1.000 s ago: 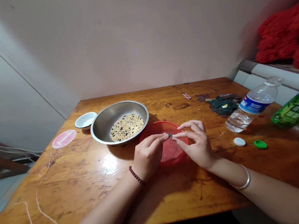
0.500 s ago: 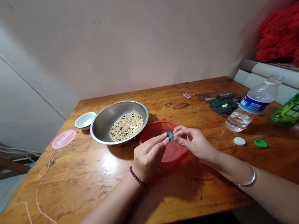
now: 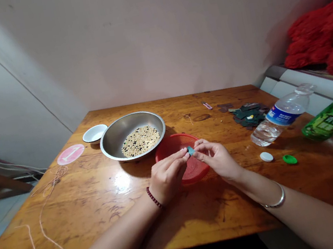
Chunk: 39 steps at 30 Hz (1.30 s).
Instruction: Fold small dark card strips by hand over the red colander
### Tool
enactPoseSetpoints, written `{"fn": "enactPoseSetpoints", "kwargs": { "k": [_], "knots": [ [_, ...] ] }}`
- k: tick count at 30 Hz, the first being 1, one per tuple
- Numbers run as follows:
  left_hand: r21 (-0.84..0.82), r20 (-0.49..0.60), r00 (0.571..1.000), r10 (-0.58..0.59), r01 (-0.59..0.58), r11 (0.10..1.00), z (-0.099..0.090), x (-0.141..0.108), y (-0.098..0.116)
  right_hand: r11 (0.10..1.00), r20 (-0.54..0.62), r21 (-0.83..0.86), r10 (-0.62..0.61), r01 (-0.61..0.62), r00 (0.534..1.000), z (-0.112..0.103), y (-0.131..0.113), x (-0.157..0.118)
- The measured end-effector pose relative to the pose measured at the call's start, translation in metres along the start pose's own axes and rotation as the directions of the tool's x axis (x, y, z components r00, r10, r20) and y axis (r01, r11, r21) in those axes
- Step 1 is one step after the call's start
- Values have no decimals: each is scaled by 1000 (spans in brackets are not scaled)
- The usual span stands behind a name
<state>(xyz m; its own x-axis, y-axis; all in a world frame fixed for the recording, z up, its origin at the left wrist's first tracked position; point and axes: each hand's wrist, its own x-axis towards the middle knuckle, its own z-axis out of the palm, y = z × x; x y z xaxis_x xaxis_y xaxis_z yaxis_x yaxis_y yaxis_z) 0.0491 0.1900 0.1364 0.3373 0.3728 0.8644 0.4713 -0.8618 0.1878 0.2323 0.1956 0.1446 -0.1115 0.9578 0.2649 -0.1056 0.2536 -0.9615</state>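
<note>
While the basin and bottles are staying where they were, the change is happening between the fingertips. A second ago the right hand (image 3: 217,159) was fanning its fingers and the small green piece (image 3: 191,151) was showing only as a dark sliver; now those fingers are gathering in, and the piece is presenting a broader, lighter face. Over the last half second, little is shifting beyond a slight change in that face. Both hands are keeping a narrow grip: the left hand (image 3: 168,176) is pinching the piece from its nine o'clock side, and the right hand is holding it from about three o'clock. The piece is hanging in the air above the red mesh basket (image 3: 190,171), not resting in it. Its material is staying too small to tell. This seems to mean that the work is now turning on both hands' fingertips together, with the piece being turned or bent rather than passed across.

From the basket, the steel basin (image 3: 114,140) of mixed beans (image 3: 142,141) is sitting at ten o'clock on the bench (image 3: 106,221), and a pile of dark green scraps (image 3: 250,115) is lying at two o'clock.
</note>
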Motion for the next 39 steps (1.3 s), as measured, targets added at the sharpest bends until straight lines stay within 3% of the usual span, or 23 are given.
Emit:
{"fn": "enactPoseSetpoints", "kwargs": {
  "k": [4,8,12,17,26,31,35,37,39],
  "knots": [
    [21,30,1000,0,-1,1000,0,2,1,998,-46,49,34,-32,998,-1,-2,1],
    [23,-18,1000,-24,24,999,-1,4,1,998,-122,63,35,-27,992,-2,1,2],
    [16,-69,995,-70,72,997,-2,2,0,998,-55,-55,0,-3,998,-3,3,2],
    [15,-10,999,-41,41,999,0,2,5,991,21,-132,-21,23,1000,-1,-1,0],
    [69,54,999,1,-5,998,-8,12,9,997,26,-62,58,-56,998,-1,-3,0],
    [32,127,992,19,-23,999,-10,9,13,986,-114,69,162,-155,980,-12,-8,5],
    [-18,24,996,-84,84,996,-14,12,14,971,-193,-217,60,-103,979,-17,-4,9],
    [-9,-6,992,-123,123,992,-16,15,13,936,-144,-347,18,-67,989,-13,0,7],
    [23,51,987,-151,150,988,-17,17,10,902,-80,-428,17,-50,997,-6,2,3]
  ]
}}
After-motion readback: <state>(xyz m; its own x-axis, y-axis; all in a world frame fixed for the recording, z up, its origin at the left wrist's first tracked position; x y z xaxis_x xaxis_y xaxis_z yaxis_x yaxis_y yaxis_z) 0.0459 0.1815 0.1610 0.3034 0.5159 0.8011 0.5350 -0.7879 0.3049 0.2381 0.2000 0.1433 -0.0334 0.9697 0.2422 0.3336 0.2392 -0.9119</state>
